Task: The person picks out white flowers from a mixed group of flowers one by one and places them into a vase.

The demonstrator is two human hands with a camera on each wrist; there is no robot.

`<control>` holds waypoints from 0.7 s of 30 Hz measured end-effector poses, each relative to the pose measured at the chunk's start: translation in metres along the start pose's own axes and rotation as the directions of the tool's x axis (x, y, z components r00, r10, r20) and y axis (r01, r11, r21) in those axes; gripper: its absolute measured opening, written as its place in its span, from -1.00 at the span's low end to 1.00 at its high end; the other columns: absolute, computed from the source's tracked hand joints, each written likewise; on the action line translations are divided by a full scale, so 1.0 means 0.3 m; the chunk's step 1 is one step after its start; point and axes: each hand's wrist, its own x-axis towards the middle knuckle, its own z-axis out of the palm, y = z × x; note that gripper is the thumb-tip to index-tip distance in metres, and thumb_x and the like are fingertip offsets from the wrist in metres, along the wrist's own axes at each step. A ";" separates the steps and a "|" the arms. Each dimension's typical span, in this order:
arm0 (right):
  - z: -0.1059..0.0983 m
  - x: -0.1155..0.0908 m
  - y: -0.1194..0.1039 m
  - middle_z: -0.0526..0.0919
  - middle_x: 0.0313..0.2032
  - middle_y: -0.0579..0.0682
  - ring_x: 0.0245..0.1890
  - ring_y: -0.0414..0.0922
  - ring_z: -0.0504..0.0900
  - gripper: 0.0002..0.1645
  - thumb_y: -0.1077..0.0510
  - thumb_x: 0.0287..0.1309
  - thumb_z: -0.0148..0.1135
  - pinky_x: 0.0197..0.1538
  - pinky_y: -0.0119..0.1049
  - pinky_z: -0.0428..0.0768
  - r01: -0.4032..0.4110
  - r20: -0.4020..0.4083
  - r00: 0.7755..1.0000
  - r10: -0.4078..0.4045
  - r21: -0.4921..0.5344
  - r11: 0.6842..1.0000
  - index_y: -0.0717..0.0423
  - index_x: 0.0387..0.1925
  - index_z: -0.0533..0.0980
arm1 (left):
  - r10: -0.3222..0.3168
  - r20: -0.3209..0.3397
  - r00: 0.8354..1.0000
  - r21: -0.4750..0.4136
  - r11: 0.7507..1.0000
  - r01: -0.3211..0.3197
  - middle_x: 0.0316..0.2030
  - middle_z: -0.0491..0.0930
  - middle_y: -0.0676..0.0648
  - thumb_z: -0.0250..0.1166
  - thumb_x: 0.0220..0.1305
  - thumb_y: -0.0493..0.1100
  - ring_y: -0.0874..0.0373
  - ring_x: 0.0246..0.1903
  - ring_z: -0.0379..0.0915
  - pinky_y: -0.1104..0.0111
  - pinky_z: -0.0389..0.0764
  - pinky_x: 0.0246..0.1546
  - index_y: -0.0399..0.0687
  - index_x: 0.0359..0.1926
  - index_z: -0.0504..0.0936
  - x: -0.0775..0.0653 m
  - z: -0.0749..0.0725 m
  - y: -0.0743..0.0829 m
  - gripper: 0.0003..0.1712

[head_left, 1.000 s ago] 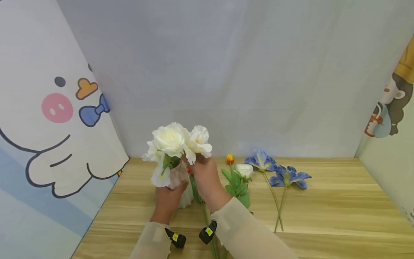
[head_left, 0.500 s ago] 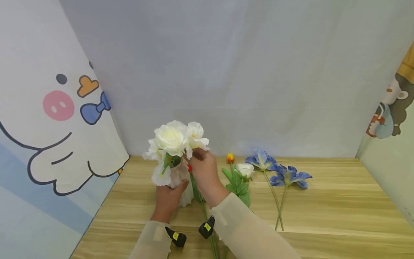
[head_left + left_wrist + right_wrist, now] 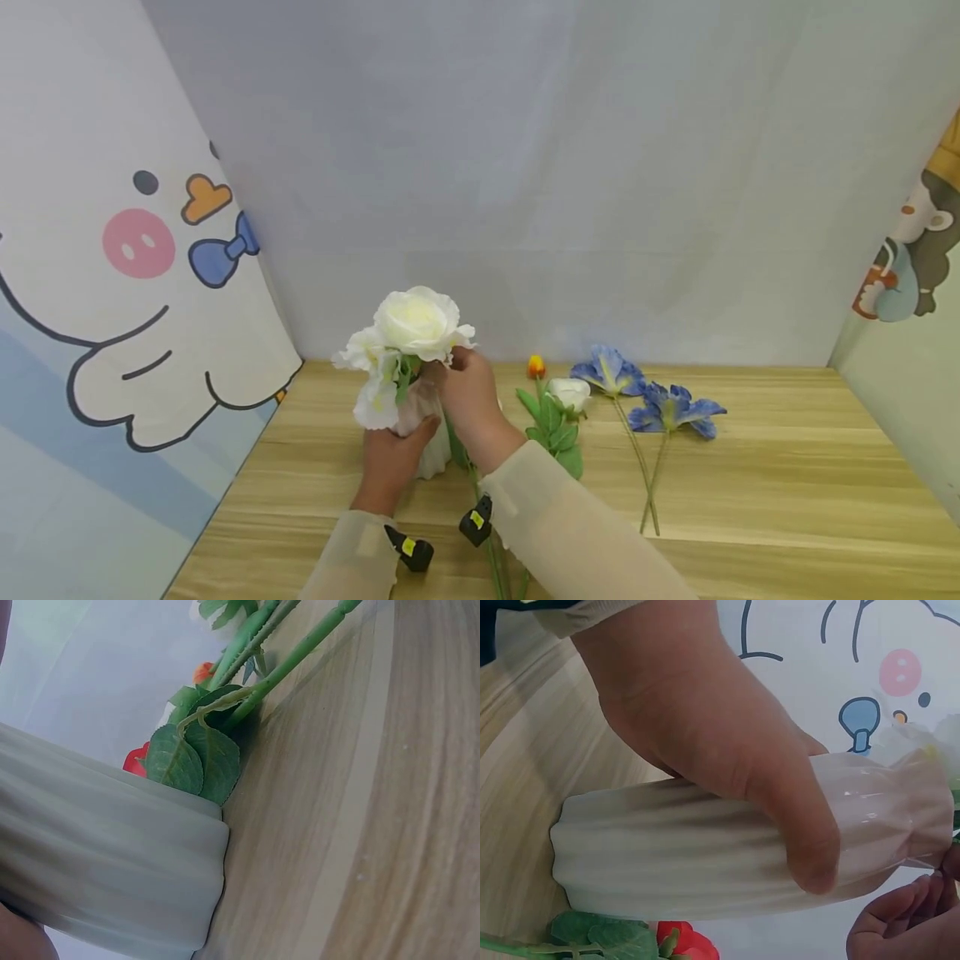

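Note:
A pale, ribbed vase (image 3: 435,458) stands on the wooden table, its base upright on the surface in the right wrist view. My left hand (image 3: 393,467) grips its side, thumb laid across the front. White flowers fill its mouth: a large rose (image 3: 417,322) on top and ruffled blooms (image 3: 377,400) drooping at the left. At the rim, my right hand (image 3: 471,404) pinches the stem of another ruffled white flower (image 3: 462,335), partly covered by the rose. The curled right fingertips (image 3: 900,900) sit right at the vase's lip; the stem between them is mostly hidden.
On the table, a red flower (image 3: 686,941) with green leaves lies beside the vase. Farther right lie an orange tulip (image 3: 536,367), a white rose (image 3: 568,393) with leaves, and two blue flowers (image 3: 670,410) with crossed stems. A grey cloth backdrop (image 3: 600,208) rises behind.
The ruffled white flower in my right hand has sunk and moved left, behind the rose. The rose has shifted slightly right. My left hand stays on the vase.

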 end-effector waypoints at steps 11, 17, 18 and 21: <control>-0.043 -0.030 0.018 0.61 -0.13 -0.03 -0.14 -0.12 0.57 -0.62 0.10 0.07 0.33 -0.11 -0.15 0.55 -0.036 0.138 0.990 0.021 0.109 0.993 0.04 -0.03 0.56 | -0.010 0.007 1.000 -0.016 1.000 0.011 -0.01 0.42 0.02 0.47 -0.03 0.08 0.11 -0.08 0.39 0.15 0.41 -0.07 0.14 0.16 0.32 0.001 0.001 0.003 -0.25; -0.110 -0.066 0.016 0.61 -0.16 -0.03 -0.22 -0.11 0.56 -0.64 0.04 0.12 0.30 -0.20 -0.17 0.55 -0.002 0.148 0.989 0.005 -0.020 1.000 0.12 -0.07 0.55 | -0.016 0.007 1.000 -0.043 0.999 0.016 -0.05 0.45 -0.03 0.48 -0.01 -0.04 0.11 -0.12 0.41 0.18 0.43 -0.09 0.06 0.14 0.34 -0.005 0.004 0.027 -0.30; -0.122 -0.073 0.017 0.60 -0.16 -0.04 -0.22 -0.10 0.56 -0.66 0.03 0.13 0.30 -0.22 -0.17 0.55 0.008 0.159 0.987 -0.002 -0.036 0.999 0.09 -0.09 0.55 | -0.019 0.008 1.000 -0.042 0.999 0.019 -0.04 0.45 -0.03 0.48 -0.01 -0.04 0.11 -0.11 0.41 0.19 0.42 -0.08 0.06 0.14 0.33 -0.005 0.005 0.027 -0.29; -0.162 -0.097 0.021 0.58 -0.18 -0.05 -0.19 -0.10 0.53 -0.70 -0.02 0.16 0.27 -0.22 -0.18 0.53 0.056 0.175 0.984 -0.037 -0.106 0.993 0.03 -0.13 0.55 | -0.034 0.013 0.999 -0.035 0.999 0.035 -0.01 0.43 -0.02 0.48 -0.02 0.01 0.10 -0.07 0.39 0.17 0.40 -0.04 0.09 0.18 0.31 -0.008 0.004 0.023 -0.25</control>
